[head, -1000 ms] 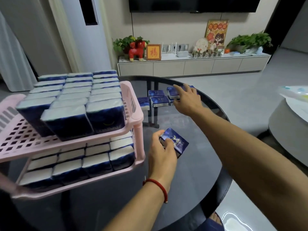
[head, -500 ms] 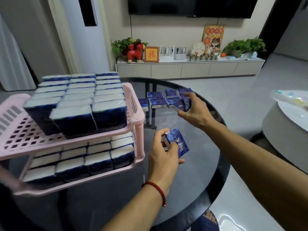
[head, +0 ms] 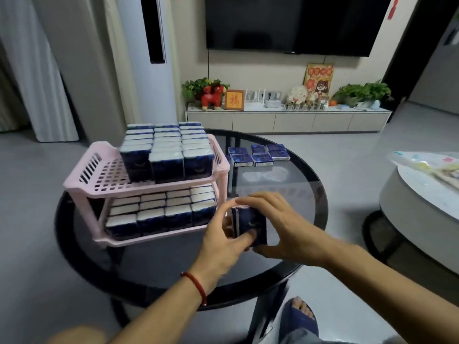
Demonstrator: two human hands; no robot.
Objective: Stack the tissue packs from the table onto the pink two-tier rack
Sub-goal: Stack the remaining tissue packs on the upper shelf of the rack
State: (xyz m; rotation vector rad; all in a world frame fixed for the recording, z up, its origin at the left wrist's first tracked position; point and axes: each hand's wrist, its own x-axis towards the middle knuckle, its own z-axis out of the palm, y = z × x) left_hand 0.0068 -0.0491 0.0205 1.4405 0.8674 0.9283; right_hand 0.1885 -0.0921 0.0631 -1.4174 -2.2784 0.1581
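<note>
Both hands share the grip: left hand (head: 224,240) and right hand (head: 285,225) hold dark blue packs (head: 250,225) together above the bench (head: 285,194), a round, glossy dark glass top. At 10 o'clock from them stands the slotted pink rack (head: 85,173), both tiers bearing packs. Loose packs (head: 258,155) lie at 12 o'clock. Grey floor (head: 347,150) surrounds.

Bare forearms, a red cord bracelet (head: 196,286), a blue slipper (head: 298,319).

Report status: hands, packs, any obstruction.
Left hand and right hand grip held packs. Loose packs behind, on table. Pink rack top partly free.
</note>
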